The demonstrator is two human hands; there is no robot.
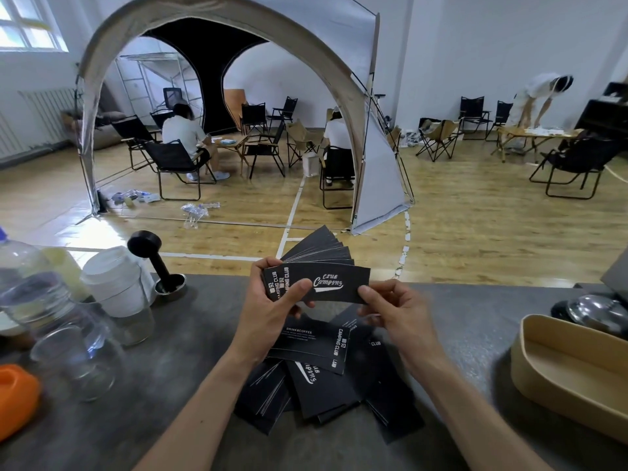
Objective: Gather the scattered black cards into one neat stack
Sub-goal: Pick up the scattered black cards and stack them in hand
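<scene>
My left hand holds a fanned bunch of black cards above the grey counter, thumb pressed on the front one. The front card shows white "Camping Club" lettering, and my right hand pinches its right end between thumb and fingers. Beneath both hands lies a loose pile of black cards on the counter, overlapping at different angles, some printed "CAMPING CLUB" and "DRINK&COFFEE". My forearms hide part of that pile.
Left on the counter stand a white paper cup stack, glass jars, a plastic bottle, a black tamper and an orange object. A tan tray sits at the right. Beyond are a tent arch, chairs and seated people.
</scene>
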